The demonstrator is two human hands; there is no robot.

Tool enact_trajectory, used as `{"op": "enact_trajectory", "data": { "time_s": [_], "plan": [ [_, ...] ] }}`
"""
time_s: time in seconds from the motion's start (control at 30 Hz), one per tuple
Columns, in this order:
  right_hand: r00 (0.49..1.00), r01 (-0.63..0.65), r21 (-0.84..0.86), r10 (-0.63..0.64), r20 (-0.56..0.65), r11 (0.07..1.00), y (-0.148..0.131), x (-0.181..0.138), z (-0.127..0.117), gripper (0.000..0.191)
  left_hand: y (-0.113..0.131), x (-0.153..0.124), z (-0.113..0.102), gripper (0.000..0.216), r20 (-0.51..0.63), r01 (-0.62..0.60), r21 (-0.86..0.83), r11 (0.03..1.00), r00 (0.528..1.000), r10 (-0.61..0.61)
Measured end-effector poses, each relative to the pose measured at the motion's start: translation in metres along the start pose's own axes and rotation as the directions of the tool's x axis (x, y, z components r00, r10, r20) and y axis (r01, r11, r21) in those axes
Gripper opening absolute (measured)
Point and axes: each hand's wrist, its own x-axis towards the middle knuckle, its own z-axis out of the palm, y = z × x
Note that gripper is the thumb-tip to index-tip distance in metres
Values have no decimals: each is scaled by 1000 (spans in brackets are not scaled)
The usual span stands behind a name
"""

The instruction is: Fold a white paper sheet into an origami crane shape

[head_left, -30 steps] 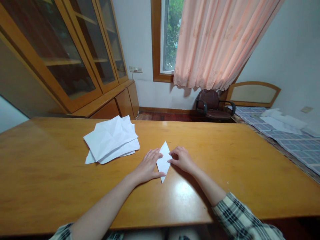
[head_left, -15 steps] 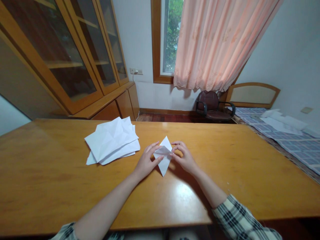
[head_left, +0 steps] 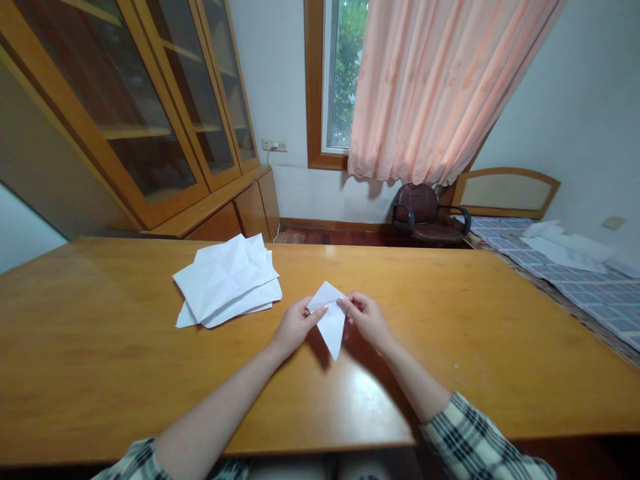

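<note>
Between my hands is a folded white sheet of paper (head_left: 331,328), kite-shaped, its long point toward me and a crease running across its upper part. My left hand (head_left: 296,325) grips its left corner, thumb on top and the other fingers partly hidden beneath. On the right corner, my right hand (head_left: 367,320) pinches the paper between thumb and fingers. The paper appears slightly raised, with a shadow below it on the wooden table (head_left: 150,393).
A loose stack of creased white papers (head_left: 227,280) lies left of my hands. Beyond the table stand a glass-fronted cabinet (head_left: 200,153), a brown armchair (head_left: 423,210) and a bed (head_left: 565,267) with papers on it.
The middle flap that stood partly raised now lies flatter. The paper has turned slightly and its near point has shifted right and toward me. My fingers have closed on both side corners.
</note>
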Motion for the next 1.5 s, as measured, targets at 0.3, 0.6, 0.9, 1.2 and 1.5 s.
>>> {"op": "enact_trajectory", "data": {
  "time_s": [0.3,0.6,0.9,1.2,1.5],
  "plan": [
    [999,-42,18,42,-34,999,9,-1,5,43,-10,4,-2,42,-92,-55,210,976,993,76],
    [995,-72,-42,75,67,997,17,-5,14,44,-10,7,-5,44,-216,-59,195,979,971,102],
    [959,-194,18,186,214,981,18,-9,17,47,-8,9,-7,44,-245,8,196,981,969,41],
    [947,-272,41,260,190,961,15,-15,23,51,-9,9,-3,41,-243,38,-94,995,968,-60],
    [936,-281,186,226,271,941,16,-17,23,51,-10,4,3,48,-1,145,-235,961,989,-149]
  ]
}}
